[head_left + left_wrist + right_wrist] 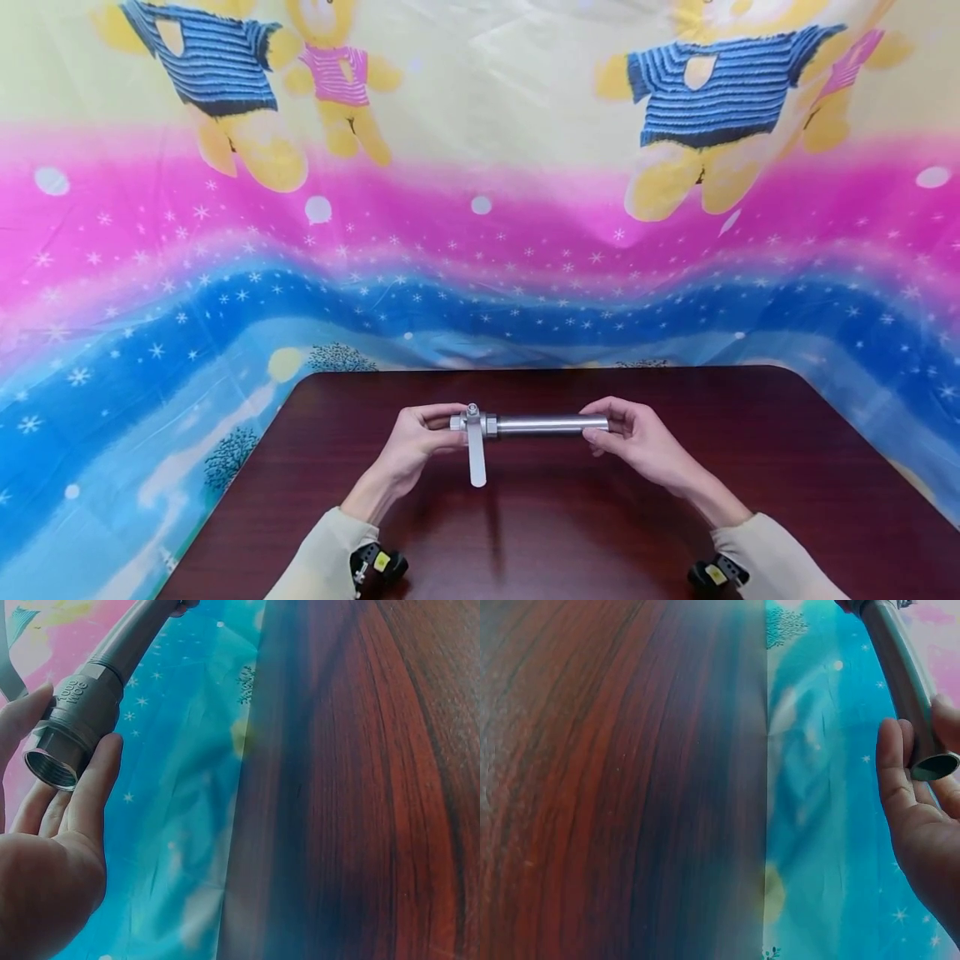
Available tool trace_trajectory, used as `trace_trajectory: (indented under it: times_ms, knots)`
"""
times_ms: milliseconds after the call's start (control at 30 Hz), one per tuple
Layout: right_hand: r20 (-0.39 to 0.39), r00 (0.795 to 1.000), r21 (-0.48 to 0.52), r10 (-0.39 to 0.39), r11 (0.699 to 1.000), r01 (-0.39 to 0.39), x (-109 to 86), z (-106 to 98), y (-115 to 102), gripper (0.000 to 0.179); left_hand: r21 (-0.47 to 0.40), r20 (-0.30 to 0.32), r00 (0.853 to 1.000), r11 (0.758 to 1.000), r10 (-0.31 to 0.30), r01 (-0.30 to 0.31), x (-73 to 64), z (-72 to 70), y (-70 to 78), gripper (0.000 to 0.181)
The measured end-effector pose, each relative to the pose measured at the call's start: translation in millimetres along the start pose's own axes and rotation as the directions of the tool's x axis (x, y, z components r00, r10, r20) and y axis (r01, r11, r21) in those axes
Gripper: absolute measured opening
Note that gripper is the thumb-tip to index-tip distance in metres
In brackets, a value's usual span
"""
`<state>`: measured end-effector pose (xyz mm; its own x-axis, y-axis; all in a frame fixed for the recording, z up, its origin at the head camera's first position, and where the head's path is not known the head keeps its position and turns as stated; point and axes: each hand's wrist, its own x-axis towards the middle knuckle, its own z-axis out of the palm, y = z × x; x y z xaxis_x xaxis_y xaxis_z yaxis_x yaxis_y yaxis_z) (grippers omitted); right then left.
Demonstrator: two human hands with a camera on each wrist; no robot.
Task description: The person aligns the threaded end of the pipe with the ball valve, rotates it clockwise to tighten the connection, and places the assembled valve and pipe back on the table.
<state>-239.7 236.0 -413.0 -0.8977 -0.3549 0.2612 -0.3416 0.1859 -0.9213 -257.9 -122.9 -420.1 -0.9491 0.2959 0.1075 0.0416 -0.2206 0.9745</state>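
Note:
A silvery ball valve (491, 425) with a flat lever handle (477, 458) is joined to a straight metal pipe (551, 426), and the two are held level above the table. My left hand (408, 450) grips the valve body at its left end, thumb on one side and fingers on the other. At the pipe's far right end, my right hand (637, 437) pinches the tube between thumb and fingers. In the left wrist view the valve's threaded open end (52, 769) faces the camera, with raised lettering on its body. The pipe's plain open end (935, 766) shows in the right wrist view.
The dark red wooden table (570, 533) reaches back to a printed cloth (480, 275) with bears and snowflakes, hanging behind and around it. Black wrist camera mounts (378, 562) sit at both light sleeves (326, 554). The lever's shadow falls on the tabletop.

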Motion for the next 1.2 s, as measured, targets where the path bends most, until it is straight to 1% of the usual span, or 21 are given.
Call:
trace_trajectory:
  times_ms: [33, 100, 200, 267, 367, 433, 500, 600, 733, 833, 1000, 1033, 1133, 1200]
  knots:
    - [-0.004, 1.000, -0.011, 0.010, 1.000, -0.010, -0.1, 0.1, -0.3, 0.031, 0.000, 0.001, 1.000, 1.000, 0.002, -0.002, -0.1, 0.1, 0.4, 0.047]
    - [0.001, 1.000, -0.004, 0.009, 1.000, -0.009, 0.0, 0.2, -0.7, 0.033, 0.001, 0.004, 1.000, 1.000, 0.005, -0.005, 0.0, 0.3, 1.0, 0.047]
    - [0.012, 1.000, 0.022, -0.021, 1.000, 0.021, 0.5, 0.0, -0.3, 0.037, 0.003, 0.010, 1.000, 1.000, 0.008, -0.008, 0.7, 0.3, 1.7, 0.047]
    - [0.015, 0.999, 0.029, -0.031, 0.999, 0.031, 0.6, -0.5, -0.1, 0.035, 0.005, 0.012, 1.000, 1.000, 0.006, -0.006, 1.3, 0.5, 1.9, 0.047]
    - [0.002, 1.000, -0.007, 0.000, 1.000, 0.000, 0.4, -0.7, -0.4, 0.029, 0.006, 0.009, 1.000, 1.000, 0.002, -0.003, 1.8, 0.7, 2.2, 0.046]
    - [0.000, 1.000, -0.004, 0.015, 1.000, -0.015, 0.5, -0.5, 0.0, 0.031, 0.009, 0.006, 1.000, 1.000, 0.000, 0.000, 1.8, 0.8, 2.3, 0.046]
    - [0.009, 1.000, 0.023, 0.008, 1.000, -0.008, 0.5, -0.4, 0.5, 0.037, 0.007, 0.001, 1.000, 1.000, -0.004, 0.003, 1.6, 0.8, 2.1, 0.046]
    - [0.028, 0.999, 0.060, -0.023, 0.998, 0.021, 0.8, -0.4, 1.7, 0.041, 0.003, -0.001, 1.000, 1.000, -0.006, 0.006, 1.3, 1.1, 1.5, 0.046]
    - [0.021, 1.000, 0.031, -0.006, 0.999, 0.005, 0.6, -1.1, 2.1, 0.033, -0.002, -0.002, 1.000, 1.000, -0.005, 0.005, 1.0, 1.3, 0.7, 0.046]
    - [0.015, 1.000, 0.011, 0.014, 1.000, -0.014, 0.5, -1.2, 1.9, 0.031, -0.007, -0.005, 1.000, 1.000, -0.002, 0.001, 1.0, 0.9, 0.2, 0.046]
    - [0.019, 0.999, 0.024, -0.037, 0.999, 0.036, 0.6, -0.8, 1.0, 0.033, -0.010, -0.002, 1.000, 1.000, 0.004, -0.004, 0.7, 0.8, 0.0, 0.045]
    - [0.014, 0.999, 0.018, -0.037, 0.999, 0.036, 0.7, -0.6, 0.5, 0.032, -0.010, 0.000, 1.000, 1.000, 0.003, -0.003, 0.5, 0.8, 0.0, 0.045]
    - [-0.012, 1.000, -0.023, 0.016, 1.000, -0.016, 0.0, 0.7, -2.6, 0.028, -0.007, 0.003, 1.000, 1.000, 0.004, -0.004, 0.1, 1.5, 0.1, 0.046]
    - [-0.021, 0.999, -0.031, 0.048, 0.998, -0.048, -0.2, 1.3, -4.0, 0.030, -0.007, 0.005, 1.000, 1.000, 0.006, -0.006, 0.1, 1.5, 0.0, 0.046]
